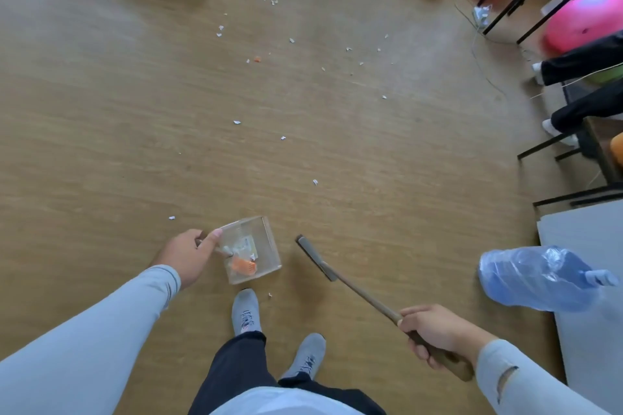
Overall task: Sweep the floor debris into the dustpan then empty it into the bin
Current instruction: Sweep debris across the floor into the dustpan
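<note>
Two hands working: left hand (188,254) gripping clear dustpan (253,251) handle, right hand (435,335) clutching broom (354,293) handle; paper scraps (283,44) lying scattered across floor (101,111).

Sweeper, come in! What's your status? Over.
Left hand grips clear dustpan, some scraps inside. Right hand grips brush. Paper bits scattered ahead.

Person is wearing pale grey long sleeves (101,323), right sleeve torn near the forearm; dark trousers (236,371); grey sneakers (246,312) showing pink-marked laces.
</note>
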`<action>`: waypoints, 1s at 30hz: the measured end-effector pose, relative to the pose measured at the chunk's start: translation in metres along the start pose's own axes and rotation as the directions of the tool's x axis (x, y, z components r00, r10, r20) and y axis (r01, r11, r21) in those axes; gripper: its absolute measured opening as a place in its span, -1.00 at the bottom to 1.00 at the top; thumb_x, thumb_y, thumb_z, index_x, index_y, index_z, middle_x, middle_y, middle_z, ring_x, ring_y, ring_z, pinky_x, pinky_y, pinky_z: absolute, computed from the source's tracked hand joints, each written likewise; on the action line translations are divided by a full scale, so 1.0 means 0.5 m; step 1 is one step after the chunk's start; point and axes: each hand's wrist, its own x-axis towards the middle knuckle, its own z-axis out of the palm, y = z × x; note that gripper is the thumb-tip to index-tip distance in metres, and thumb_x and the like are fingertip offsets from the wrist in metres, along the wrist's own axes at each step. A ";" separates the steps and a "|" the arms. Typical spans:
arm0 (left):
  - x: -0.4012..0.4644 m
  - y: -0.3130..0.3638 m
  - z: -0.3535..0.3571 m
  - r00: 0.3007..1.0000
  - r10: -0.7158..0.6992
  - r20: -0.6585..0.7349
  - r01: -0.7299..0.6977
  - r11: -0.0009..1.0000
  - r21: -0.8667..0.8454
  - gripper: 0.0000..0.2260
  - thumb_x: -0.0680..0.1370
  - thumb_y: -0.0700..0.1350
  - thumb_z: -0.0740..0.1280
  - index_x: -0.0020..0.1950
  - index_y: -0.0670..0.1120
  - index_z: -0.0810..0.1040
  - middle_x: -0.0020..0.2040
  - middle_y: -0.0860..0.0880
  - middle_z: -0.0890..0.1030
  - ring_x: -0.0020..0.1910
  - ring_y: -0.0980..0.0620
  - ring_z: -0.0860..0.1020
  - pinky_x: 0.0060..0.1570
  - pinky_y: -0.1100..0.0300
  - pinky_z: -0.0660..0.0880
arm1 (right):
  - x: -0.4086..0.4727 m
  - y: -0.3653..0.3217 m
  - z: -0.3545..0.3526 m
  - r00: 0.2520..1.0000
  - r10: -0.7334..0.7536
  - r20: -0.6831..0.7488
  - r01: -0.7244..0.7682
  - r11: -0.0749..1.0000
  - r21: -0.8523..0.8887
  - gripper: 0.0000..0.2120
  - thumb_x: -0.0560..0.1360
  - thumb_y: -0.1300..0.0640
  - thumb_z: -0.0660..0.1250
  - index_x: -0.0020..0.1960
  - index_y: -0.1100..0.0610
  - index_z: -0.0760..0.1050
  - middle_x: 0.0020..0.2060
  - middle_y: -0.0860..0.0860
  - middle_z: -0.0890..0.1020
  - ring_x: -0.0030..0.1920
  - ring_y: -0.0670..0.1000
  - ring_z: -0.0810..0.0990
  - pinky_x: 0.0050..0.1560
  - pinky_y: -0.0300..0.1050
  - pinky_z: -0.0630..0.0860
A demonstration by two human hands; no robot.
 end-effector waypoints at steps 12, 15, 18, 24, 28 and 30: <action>-0.214 -0.057 -0.017 0.992 0.031 -0.119 -0.025 0.998 0.050 -0.54 0.63 0.30 0.21 -0.21 -0.05 0.54 -0.31 -0.08 0.65 -0.26 -0.10 0.59 -0.23 0.07 0.40 | 0.045 0.155 0.076 0.999 -0.015 0.040 0.012 0.997 0.081 -0.84 0.61 0.19 0.20 0.02 0.28 0.49 -0.45 0.12 0.50 -0.52 0.02 0.41 -0.50 -0.20 0.34; -0.226 -0.076 -0.005 0.997 0.043 -0.060 -0.036 0.993 0.111 -0.57 0.64 0.29 0.21 -0.21 -0.01 0.51 -0.26 -0.04 0.64 -0.24 -0.08 0.56 -0.20 0.06 0.40 | 0.065 0.191 0.118 0.999 -0.021 0.030 0.018 0.993 0.113 -0.81 0.59 0.17 0.20 0.00 0.28 0.51 -0.46 0.12 0.51 -0.52 0.03 0.41 -0.49 -0.18 0.35; -0.216 -0.106 0.020 0.999 0.044 0.009 -0.044 0.988 0.147 -0.61 0.64 0.27 0.21 -0.20 0.01 0.46 -0.24 -0.02 0.60 -0.22 -0.08 0.53 -0.15 0.06 0.40 | 0.073 0.214 0.180 0.999 -0.049 0.017 0.047 0.994 0.096 -0.78 0.57 0.19 0.16 -0.08 0.29 0.53 -0.49 0.13 0.52 -0.51 0.06 0.40 -0.45 -0.14 0.37; -0.195 -0.180 0.080 0.992 0.070 0.105 -0.091 0.975 0.201 -0.65 0.66 0.23 0.21 -0.17 0.02 0.46 -0.30 0.04 0.55 -0.23 -0.06 0.52 -0.17 0.07 0.37 | 0.050 0.230 0.379 0.991 -0.130 0.028 0.126 0.988 0.094 -0.87 0.51 0.29 0.16 -0.06 0.19 0.48 -0.46 0.12 0.50 -0.58 0.02 0.40 -0.51 -0.23 0.35; -0.189 -0.226 0.064 0.991 0.094 0.096 -0.111 0.975 0.190 -0.66 0.66 0.25 0.20 -0.12 0.02 0.47 -0.22 0.01 0.57 -0.16 -0.08 0.53 -0.11 0.07 0.37 | 0.016 0.222 0.451 0.987 -0.125 0.097 0.114 0.987 0.110 -0.78 0.52 0.30 0.20 0.11 0.25 0.53 -0.46 0.12 0.48 -0.58 0.02 0.40 -0.51 -0.24 0.34; -0.187 -0.248 0.053 0.992 0.094 0.087 -0.109 0.977 0.185 -0.65 0.66 0.25 0.20 -0.03 0.00 0.51 -0.11 -0.03 0.59 -0.07 -0.10 0.53 -0.03 0.07 0.39 | -0.002 0.223 0.435 0.988 -0.107 0.112 0.087 0.982 0.169 -0.74 0.53 0.28 0.25 0.21 0.18 0.51 -0.48 0.09 0.50 -0.57 0.01 0.40 -0.51 -0.24 0.33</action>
